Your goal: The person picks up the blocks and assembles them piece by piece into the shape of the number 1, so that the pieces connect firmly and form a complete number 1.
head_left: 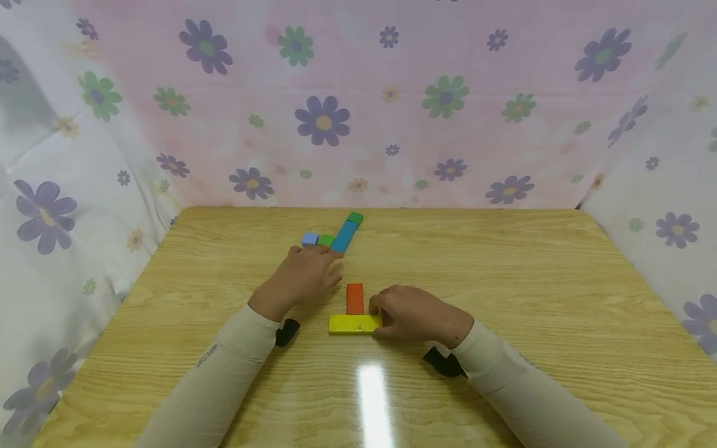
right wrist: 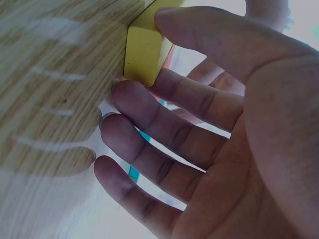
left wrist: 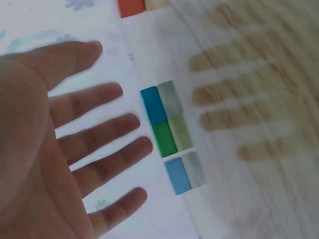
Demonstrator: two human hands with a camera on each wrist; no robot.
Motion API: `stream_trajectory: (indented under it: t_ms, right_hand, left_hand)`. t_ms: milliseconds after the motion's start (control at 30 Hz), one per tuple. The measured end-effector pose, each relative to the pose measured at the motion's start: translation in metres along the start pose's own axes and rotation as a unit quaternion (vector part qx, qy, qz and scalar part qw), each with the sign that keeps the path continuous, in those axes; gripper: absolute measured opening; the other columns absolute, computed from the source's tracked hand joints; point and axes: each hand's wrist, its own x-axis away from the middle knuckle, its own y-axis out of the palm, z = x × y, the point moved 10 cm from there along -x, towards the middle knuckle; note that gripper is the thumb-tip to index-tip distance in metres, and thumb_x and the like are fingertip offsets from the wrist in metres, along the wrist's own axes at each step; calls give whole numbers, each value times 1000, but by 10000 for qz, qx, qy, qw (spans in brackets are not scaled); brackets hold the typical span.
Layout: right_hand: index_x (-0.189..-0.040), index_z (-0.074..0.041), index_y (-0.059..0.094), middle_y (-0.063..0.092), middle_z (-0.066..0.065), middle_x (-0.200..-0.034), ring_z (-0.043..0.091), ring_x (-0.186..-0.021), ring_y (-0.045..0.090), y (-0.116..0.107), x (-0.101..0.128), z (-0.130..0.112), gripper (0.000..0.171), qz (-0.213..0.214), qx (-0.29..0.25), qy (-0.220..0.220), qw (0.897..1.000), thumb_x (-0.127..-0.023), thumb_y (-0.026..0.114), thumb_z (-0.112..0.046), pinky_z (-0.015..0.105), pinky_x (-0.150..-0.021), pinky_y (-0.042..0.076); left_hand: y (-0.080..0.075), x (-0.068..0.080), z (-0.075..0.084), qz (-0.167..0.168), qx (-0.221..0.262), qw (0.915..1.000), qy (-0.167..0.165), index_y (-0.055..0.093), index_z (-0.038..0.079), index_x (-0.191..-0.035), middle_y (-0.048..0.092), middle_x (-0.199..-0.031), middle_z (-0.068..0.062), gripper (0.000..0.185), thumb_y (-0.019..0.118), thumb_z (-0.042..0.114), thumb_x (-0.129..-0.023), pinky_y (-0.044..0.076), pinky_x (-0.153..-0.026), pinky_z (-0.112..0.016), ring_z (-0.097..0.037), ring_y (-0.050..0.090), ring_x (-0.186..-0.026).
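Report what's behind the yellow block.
In the head view, behind the yellow block is a red block; farther back, a blue block. The right hand hides anything behind the yellow block's right end.

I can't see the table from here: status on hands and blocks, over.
Right hand pinches yellow block, right end. Left hand open near long blue block, holding nothing. Red block just beyond yellow. Nothing visibly in the way.

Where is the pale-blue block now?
In the head view, the pale-blue block sits left of centre on the wood-grain table, just left of the nearer green block.
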Motion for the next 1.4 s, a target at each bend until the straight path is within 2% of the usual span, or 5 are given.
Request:
stream_trajectory:
  t_ms: [167,567,1100,1267,1400]
  right_hand:
    - [-98,-13,70,65,-7,-81,2,-69,52,1,0,-1,18,24,55,-48,10000,-86,77,-24,22,-67,48]
    - [-98,-13,70,63,-7,-80,5,-69,51,-4,-1,1,17,153,172,19,9997,-84,75,-22,23,-67,47]
    - [-99,-13,70,64,-7,-82,5,-69,51,4,0,2,18,12,36,37,10000,-85,76,-24,23,-68,47]
    - [-100,-13,70,64,-7,-82,5,-69,51,2,0,2,20,84,140,33,9999,-85,76,-24,23,-68,47]
    - [-101,-12,71,65,-6,-84,5,-70,52,0,0,1,21,100,151,0,9998,-85,76,-26,23,-68,48]
  left_hand:
    - [-2,-5,-4,131,-63,9999,-80,52,14,-146,51,-150,-9,52,57,39,-101,42,-106,-61,-36,48,-138]
    - [5,-13,-10,-175,65,9998,-57,43,10,-152,40,-159,-11,58,54,39,-103,40,-110,-60,-35,42,-144]
    - [11,-8,-8,-4,386,9992,92,45,8,-150,48,-149,-16,53,55,29,-103,45,-106,-55,-34,53,-132]
    - [8,-8,-4,122,285,9993,226,48,7,-148,50,-143,-17,50,56,26,-103,49,-102,-53,-33,58,-124]
    - [8,-10,-3,132,196,9992,307,49,8,-148,50,-143,-17,49,56,26,-103,47,-103,-54,-33,55,-127]
